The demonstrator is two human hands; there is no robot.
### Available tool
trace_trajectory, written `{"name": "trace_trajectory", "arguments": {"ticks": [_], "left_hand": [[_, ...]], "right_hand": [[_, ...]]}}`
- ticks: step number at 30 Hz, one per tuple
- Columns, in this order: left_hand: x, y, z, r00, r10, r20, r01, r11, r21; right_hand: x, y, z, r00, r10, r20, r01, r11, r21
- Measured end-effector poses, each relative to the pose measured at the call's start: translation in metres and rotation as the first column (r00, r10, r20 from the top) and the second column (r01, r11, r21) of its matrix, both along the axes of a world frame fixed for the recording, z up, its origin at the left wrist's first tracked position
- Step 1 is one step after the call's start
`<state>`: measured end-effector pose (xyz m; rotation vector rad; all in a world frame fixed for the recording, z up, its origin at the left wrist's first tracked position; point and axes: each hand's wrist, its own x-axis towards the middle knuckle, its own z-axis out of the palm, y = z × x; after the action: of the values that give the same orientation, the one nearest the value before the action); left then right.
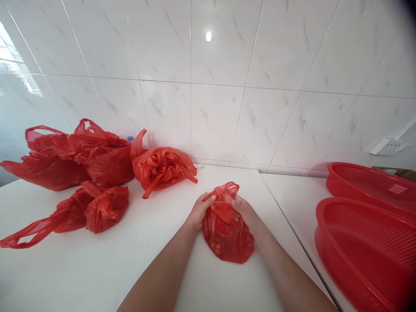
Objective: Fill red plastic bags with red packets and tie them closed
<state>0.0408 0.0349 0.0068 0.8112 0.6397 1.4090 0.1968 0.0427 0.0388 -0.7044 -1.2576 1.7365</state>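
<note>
Filled red plastic bags (110, 167) crowd the left part of a white table (146, 264), another, bunched bag (167, 167) lying near its back edge. Over the table, toward its right edge, a person's left hand (199, 211) pinches the gathered top of a small red bag (227, 238), the right hand (246, 212) gripping its opposite side. Two red plastic baskets (330, 255) stand beyond the table's right edge.
</note>
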Motion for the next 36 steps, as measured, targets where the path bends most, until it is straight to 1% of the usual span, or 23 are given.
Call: {"name": "trace_trajectory", "arguments": {"ticks": [3, 5, 7, 10, 13, 16, 18, 19, 22, 25, 29, 33, 36], "left_hand": [[0.003, 0.002, -0.006, 0.998, -0.004, -0.063, 0.003, 1.000, -0.005], [0.004, 0.002, -0.009, 0.997, -0.032, -0.073, 0.034, 0.999, 0.016], [0.005, 0.001, -0.008, 0.995, -0.051, -0.089, 0.054, 0.998, 0.033], [0.007, -0.004, -0.004, 0.988, -0.013, -0.156, 0.023, 0.998, 0.060], [0.011, -0.008, 0.000, 0.980, 0.005, -0.199, 0.015, 0.995, 0.097], [0.015, -0.009, 0.002, 0.979, 0.015, -0.205, 0.006, 0.995, 0.102], [0.017, -0.008, 0.003, 0.972, 0.052, -0.231, -0.026, 0.993, 0.114], [0.018, -0.008, 0.003, 0.965, 0.067, -0.255, -0.035, 0.991, 0.126], [0.018, -0.007, 0.004, 0.938, 0.086, -0.336, -0.032, 0.986, 0.161], [0.015, -0.005, 0.002, 0.918, 0.097, -0.384, -0.036, 0.986, 0.164], [0.013, -0.004, -0.003, 0.930, 0.063, -0.362, -0.024, 0.993, 0.113], [0.012, -0.003, -0.004, 0.943, 0.033, -0.332, -0.006, 0.997, 0.080], [0.011, -0.003, -0.004, 0.947, 0.004, -0.321, 0.017, 0.998, 0.062]], "right_hand": [[0.000, 0.005, -0.007, 0.999, 0.036, 0.004, -0.036, 0.999, -0.003], [0.001, 0.010, -0.013, 0.999, 0.037, -0.006, -0.037, 0.999, -0.038], [0.003, 0.014, -0.019, 1.000, 0.006, -0.019, -0.008, 0.997, -0.076], [0.005, 0.019, -0.025, 0.995, -0.103, -0.017, 0.101, 0.990, -0.101], [0.005, 0.019, -0.026, 0.978, -0.204, 0.041, 0.205, 0.978, -0.031], [0.002, 0.016, -0.024, 0.960, -0.245, 0.137, 0.232, 0.967, 0.103], [0.000, 0.012, -0.022, 0.959, -0.222, 0.174, 0.196, 0.968, 0.156], [-0.001, 0.011, -0.022, 0.967, -0.189, 0.171, 0.162, 0.974, 0.159], [0.000, 0.009, -0.021, 0.997, -0.044, 0.069, 0.038, 0.995, 0.090], [0.005, 0.011, -0.023, 0.999, 0.031, -0.009, -0.031, 1.000, -0.005], [0.011, 0.014, -0.024, 0.998, 0.053, -0.020, -0.054, 0.998, -0.037], [0.012, 0.015, -0.024, 0.999, 0.035, 0.002, -0.035, 0.998, -0.056], [0.014, 0.016, -0.023, 0.998, 0.039, 0.047, -0.039, 0.999, -0.017]]}}
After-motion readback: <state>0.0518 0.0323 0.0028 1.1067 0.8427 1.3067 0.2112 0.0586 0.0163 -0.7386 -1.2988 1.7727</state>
